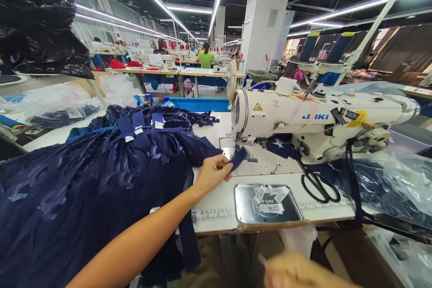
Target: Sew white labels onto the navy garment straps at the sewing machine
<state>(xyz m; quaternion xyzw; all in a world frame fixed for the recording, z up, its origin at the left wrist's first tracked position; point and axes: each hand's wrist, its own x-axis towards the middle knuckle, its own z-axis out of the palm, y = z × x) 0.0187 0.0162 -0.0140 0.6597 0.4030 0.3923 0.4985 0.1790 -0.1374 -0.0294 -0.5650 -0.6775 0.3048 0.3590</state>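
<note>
My left hand (213,172) is closed in a pinch on a navy fabric strip (238,158), just in front of the needle area of a white sewing machine (280,110). Low in the view, below the table edge, my right hand (293,272) is blurred by motion. Its fingers look closed, and a small pale tip sticks out from them, too smeared to name. A large heap of navy garments (101,189) lies left of my left hand, with white labels (138,131) on the bands at its top.
A metal tray (241,204) with several small white labels (272,208) is set at the table's front. Black scissors (320,186) lie right of it. Plastic-wrapped navy cloth (381,184) fills the right side. Thread cones (308,47) stand behind the machine. A person in green (205,57) sits farther back.
</note>
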